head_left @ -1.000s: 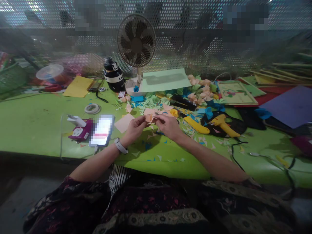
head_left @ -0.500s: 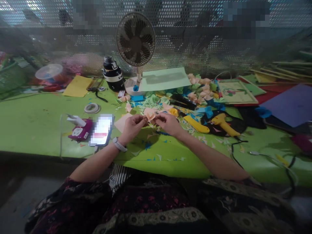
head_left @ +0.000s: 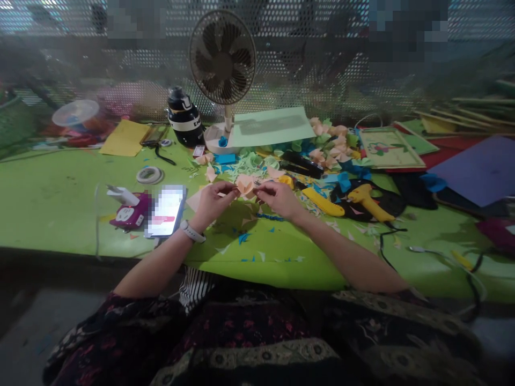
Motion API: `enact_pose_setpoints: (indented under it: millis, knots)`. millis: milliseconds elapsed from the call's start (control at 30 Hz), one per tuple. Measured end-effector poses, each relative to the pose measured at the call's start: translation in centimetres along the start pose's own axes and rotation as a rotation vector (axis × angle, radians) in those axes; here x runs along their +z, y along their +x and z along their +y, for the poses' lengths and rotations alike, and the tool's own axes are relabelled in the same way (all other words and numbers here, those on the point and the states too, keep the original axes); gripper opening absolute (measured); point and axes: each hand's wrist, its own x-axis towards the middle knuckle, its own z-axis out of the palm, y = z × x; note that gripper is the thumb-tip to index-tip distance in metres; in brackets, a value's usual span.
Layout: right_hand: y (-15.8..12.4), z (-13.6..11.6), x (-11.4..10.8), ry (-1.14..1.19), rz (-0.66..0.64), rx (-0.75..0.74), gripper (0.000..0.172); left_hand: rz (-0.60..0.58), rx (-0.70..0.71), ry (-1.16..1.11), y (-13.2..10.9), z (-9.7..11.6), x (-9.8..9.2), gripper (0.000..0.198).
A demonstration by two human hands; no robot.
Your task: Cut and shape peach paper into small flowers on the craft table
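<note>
folded peach paper held between two hands

the left hand (head_left: 215, 203) and the right hand (head_left: 278, 199) are apart from each other, with the folded peach paper (head_left: 245, 185) in the gap between them. thumb and fingers of each hand pinch one side of it, the left hand at its left edge, the right hand at its right. it is raised just above the green table (head_left: 52, 198), its cupped folds facing the wearer. the fingertips are small and dim here, so how firmly each one presses is hard to tell.

a pale sheet (head_left: 194, 201) lies just beside the left hand, and a white watch (head_left: 192, 232) circles that wrist. further left are a phone (head_left: 166, 212), a purple block (head_left: 132, 215) with a white plug and a tape roll (head_left: 149, 175).

near the right hand are a yellow cutter (head_left: 323, 202) and a yellow glue gun (head_left: 368, 199). behind the hands, a black stapler (head_left: 302, 164) rests among paper scraps (head_left: 253, 165); a light green sheet (head_left: 273, 127) and a fan (head_left: 222, 60) stand further back.
</note>
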Motion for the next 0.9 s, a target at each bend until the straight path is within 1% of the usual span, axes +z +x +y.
enact_pose_setpoints:
  millis: [33,100,167,233,333,433,533,600,667,800,900]
  knots:
    - [0.1,-0.1,-0.4,-0.020,0.019,-0.006,0.023,0.016,0.024,0.044,0.2,0.0,-0.2,0.019]
    - [0.4,-0.2,-1.6,-0.054,0.106,-0.022,0.027,0.040,0.020,0.070,0.5,-0.1,-0.6,0.022]
    - [0.7,-0.2,-3.2,-0.032,0.206,-0.033,0.027,0.044,-0.034,0.056,0.8,-0.3,-1.0,0.027]
    - [1.1,0.0,-4.9,0.012,0.265,-0.027,0.025,0.055,-0.074,0.040,1.1,-0.7,-1.2,0.030]
    - [1.4,0.5,-6.6,-0.052,0.284,-0.049,0.020,0.126,-0.070,-0.003,1.6,-1.4,-1.5,0.028]
    - [1.3,0.6,-7.0,-0.219,0.245,-0.053,0.017,0.235,-0.069,-0.058,2.0,-1.9,-1.7,0.028]
    - [1.0,0.3,-6.0,-0.341,0.166,-0.037,0.017,0.304,-0.065,-0.071,2.2,-1.8,-1.9,0.027]
    - [0.8,0.2,-4.8,-0.395,0.090,-0.047,0.017,0.321,-0.058,-0.053,2.3,-1.8,-2.0,0.026]
    - [0.8,0.0,-3.2,-0.459,-0.002,-0.089,0.018,0.330,-0.053,-0.036,2.4,-1.8,-2.1,0.025]
    - [1.4,-0.6,0.2,-0.728,-0.217,-0.303,0.024,0.331,-0.061,0.012,2.7,-2.3,-2.0,0.024]
    - [2.4,-1.5,2.6,-0.974,-0.334,-0.443,0.026,0.321,-0.042,0.039,2.9,-2.5,-1.9,0.023]
